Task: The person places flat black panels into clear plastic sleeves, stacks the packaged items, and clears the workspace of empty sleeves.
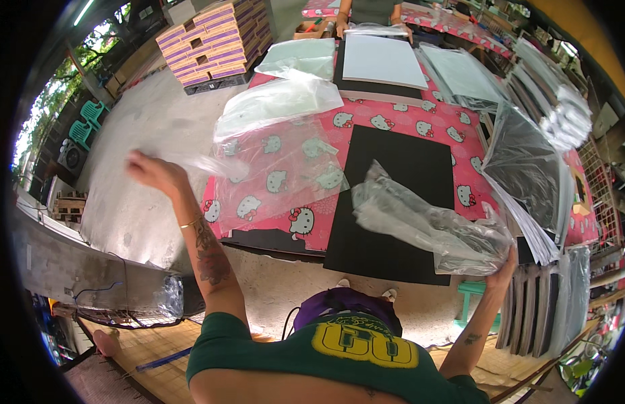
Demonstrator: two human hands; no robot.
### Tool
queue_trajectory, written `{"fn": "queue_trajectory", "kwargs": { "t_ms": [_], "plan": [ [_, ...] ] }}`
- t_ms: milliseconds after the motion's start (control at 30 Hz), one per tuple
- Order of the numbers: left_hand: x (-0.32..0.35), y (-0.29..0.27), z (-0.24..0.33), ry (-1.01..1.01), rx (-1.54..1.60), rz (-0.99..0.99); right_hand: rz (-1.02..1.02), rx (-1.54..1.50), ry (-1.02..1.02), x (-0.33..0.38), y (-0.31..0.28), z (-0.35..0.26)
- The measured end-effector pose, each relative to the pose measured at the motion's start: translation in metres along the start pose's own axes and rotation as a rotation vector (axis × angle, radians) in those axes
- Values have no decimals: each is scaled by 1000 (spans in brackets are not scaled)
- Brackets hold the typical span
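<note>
My left hand [150,172] is raised off the table's left edge, fingers closed. From it a motion-smeared strip of clear plastic [218,163] trails to the right. Beneath that strip, a flat transparent plastic sheet [278,168] lies over the pink patterned tablecloth [302,222]. At the right, my right hand [502,268] grips the end of a crumpled clear plastic bag [420,219]. The bag stretches across a black rectangular board [386,249], which overhangs the near table edge. My right fingers are partly hidden by the plastic.
Across the table another person's hands [341,28] rest near a white board [383,62] on a black one. Plastic-wrapped sheets [528,168] and dark panels [528,310] stand at right. Stacked cartons [214,44] sit on a pallet at far left. A green stool [469,296] stands near my right arm.
</note>
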State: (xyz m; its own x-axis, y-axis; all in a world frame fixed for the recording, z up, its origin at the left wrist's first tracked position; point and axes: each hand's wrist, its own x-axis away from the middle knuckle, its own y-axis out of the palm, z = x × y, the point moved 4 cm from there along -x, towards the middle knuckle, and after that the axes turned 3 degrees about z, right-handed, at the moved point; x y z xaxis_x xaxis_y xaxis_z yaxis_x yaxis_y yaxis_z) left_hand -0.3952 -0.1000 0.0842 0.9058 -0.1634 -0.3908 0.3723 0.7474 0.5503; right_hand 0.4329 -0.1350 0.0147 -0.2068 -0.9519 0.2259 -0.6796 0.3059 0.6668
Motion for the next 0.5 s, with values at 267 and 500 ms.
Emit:
{"fn": "queue_trajectory", "kwargs": {
  "t_ms": [267,500],
  "plan": [
    [313,113,-49,334,-946,-1487,-111,-18,112,33,53,81],
    [461,109,118,-452,-345,-1383,-344,-50,184,88,90,109]
  ]
}}
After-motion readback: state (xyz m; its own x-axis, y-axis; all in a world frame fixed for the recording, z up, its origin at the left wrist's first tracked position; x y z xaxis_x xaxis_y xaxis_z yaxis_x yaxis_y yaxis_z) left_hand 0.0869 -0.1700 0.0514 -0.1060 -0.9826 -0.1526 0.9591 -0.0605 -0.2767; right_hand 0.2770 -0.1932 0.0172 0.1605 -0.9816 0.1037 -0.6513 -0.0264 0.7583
